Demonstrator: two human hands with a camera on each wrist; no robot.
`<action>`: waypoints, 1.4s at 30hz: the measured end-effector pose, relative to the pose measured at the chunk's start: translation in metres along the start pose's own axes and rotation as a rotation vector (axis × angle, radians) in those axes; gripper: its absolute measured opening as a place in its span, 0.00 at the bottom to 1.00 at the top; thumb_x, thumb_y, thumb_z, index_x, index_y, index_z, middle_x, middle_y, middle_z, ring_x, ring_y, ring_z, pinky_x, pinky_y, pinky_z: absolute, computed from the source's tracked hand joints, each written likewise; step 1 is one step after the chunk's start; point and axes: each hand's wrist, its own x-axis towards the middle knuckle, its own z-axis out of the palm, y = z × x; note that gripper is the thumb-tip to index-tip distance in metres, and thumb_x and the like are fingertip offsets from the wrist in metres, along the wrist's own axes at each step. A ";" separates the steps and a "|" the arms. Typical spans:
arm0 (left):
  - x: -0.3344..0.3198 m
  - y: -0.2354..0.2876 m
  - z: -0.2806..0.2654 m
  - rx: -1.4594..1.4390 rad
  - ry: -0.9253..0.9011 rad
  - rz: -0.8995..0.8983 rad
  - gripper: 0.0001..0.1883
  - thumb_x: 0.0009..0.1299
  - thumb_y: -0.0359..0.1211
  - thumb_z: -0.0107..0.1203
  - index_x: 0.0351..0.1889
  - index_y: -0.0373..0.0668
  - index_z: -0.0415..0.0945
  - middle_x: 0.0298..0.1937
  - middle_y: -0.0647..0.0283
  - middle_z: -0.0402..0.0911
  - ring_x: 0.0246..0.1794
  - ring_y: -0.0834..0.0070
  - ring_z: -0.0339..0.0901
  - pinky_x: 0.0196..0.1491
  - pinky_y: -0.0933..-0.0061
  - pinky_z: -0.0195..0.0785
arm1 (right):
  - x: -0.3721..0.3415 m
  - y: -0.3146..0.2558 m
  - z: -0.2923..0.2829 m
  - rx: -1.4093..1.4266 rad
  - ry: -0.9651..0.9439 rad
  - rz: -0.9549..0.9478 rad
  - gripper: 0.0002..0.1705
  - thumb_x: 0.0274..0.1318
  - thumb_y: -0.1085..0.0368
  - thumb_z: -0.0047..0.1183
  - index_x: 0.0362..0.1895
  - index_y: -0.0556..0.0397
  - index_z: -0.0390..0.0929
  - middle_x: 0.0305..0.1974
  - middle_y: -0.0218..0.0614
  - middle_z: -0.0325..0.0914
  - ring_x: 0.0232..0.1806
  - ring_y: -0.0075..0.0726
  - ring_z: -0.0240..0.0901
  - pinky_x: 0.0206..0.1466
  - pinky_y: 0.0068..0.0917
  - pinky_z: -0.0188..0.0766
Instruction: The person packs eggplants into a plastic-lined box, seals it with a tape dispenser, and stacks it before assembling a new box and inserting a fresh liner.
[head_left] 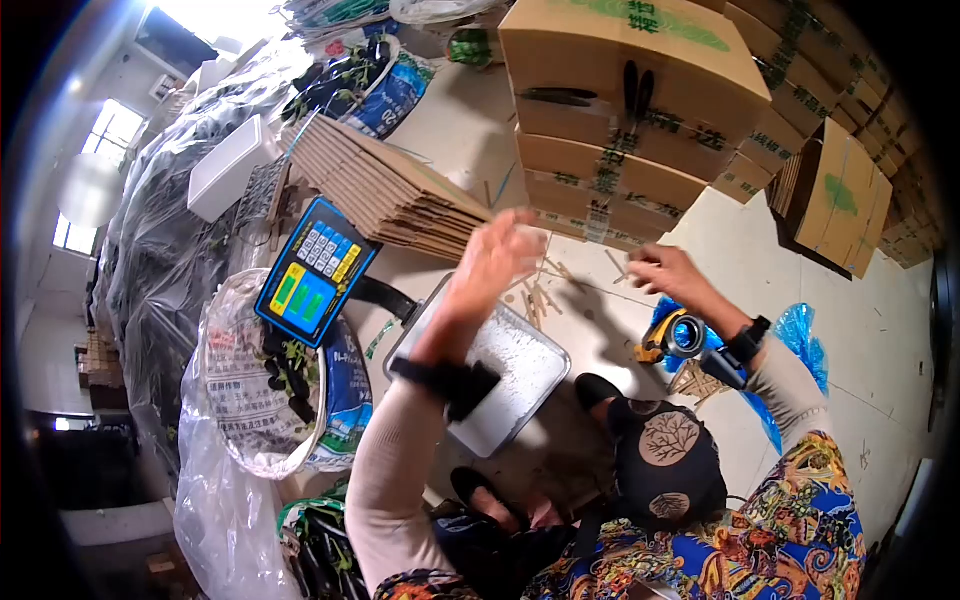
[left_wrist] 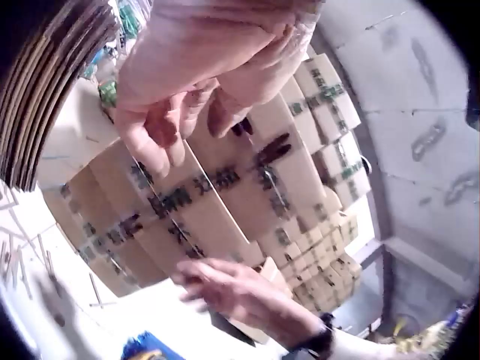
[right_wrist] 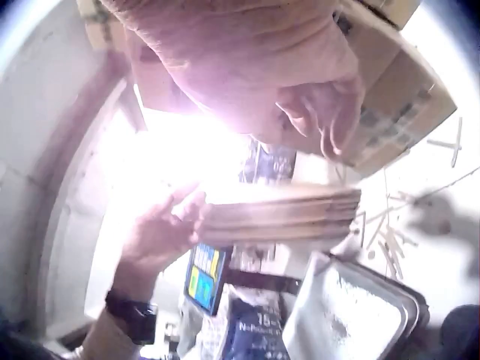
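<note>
My left hand is raised over the metal platform of a weighing scale, its fingers loosely bent. Nothing shows between those fingers in the left wrist view. Across from it, my right hand hovers above the floor, also holding nothing, fingers slightly curled. Beyond both hands stands a stack of cardboard boxes, with dark eggplants on the side of the top box. The scale's blue display is left of the platform. Near my left hand lies a pile of flattened cartons.
Below my right wrist, a yellow and black tool lies beside blue plastic. Wooden sticks are scattered on the floor. Sacks of eggplants stand on the left, with more boxes at the right. A patterned stool is close to my body.
</note>
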 end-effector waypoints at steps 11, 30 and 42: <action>-0.257 0.106 0.070 -0.030 0.210 -0.360 0.19 0.76 0.28 0.48 0.64 0.35 0.67 0.52 0.58 0.78 0.49 0.79 0.73 0.54 0.78 0.66 | 0.149 -0.160 0.151 -0.083 0.031 -0.411 0.30 0.57 0.41 0.55 0.44 0.58 0.82 0.39 0.48 0.83 0.44 0.46 0.79 0.51 0.34 0.72; -0.308 0.071 0.094 -0.169 0.400 -0.321 0.17 0.76 0.29 0.48 0.61 0.34 0.70 0.44 0.63 0.80 0.39 0.82 0.73 0.42 0.81 0.66 | 0.047 -0.121 0.041 -0.760 -0.011 -0.682 0.12 0.62 0.61 0.47 0.32 0.58 0.69 0.27 0.52 0.74 0.32 0.63 0.72 0.36 0.51 0.68; -0.290 0.065 0.099 -0.019 0.317 -0.252 0.18 0.75 0.30 0.49 0.61 0.33 0.69 0.47 0.58 0.82 0.46 0.79 0.76 0.53 0.77 0.68 | 0.123 -0.146 0.094 -0.822 -0.123 -0.333 0.19 0.40 0.59 0.51 0.33 0.62 0.78 0.37 0.59 0.79 0.43 0.64 0.77 0.44 0.52 0.74</action>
